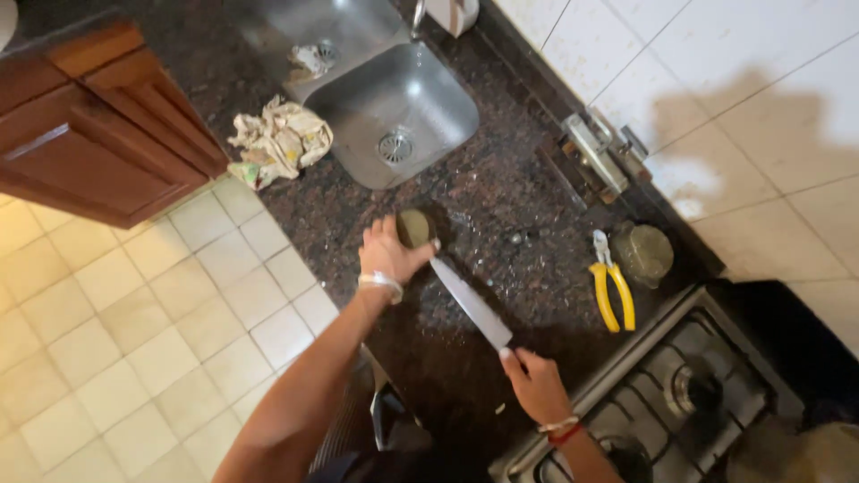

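My left hand [387, 253] presses down on a round green-brown fruit or vegetable [413, 227] on the dark granite counter [501, 206]. A long kitchen knife [470, 302] lies across the counter with its tip touching that item. My right hand [535, 380] grips the knife's handle near the counter's front edge. A pale band circles my left wrist, and a red and white band my right.
A steel sink [394, 112] lies beyond the hands, a crumpled cloth [279, 140] to its left. Yellow-handled pliers [610, 288] and a dark lidded pot [643, 253] sit on the right. A gas stove [680, 394] is at the lower right; tiled floor lies at left.
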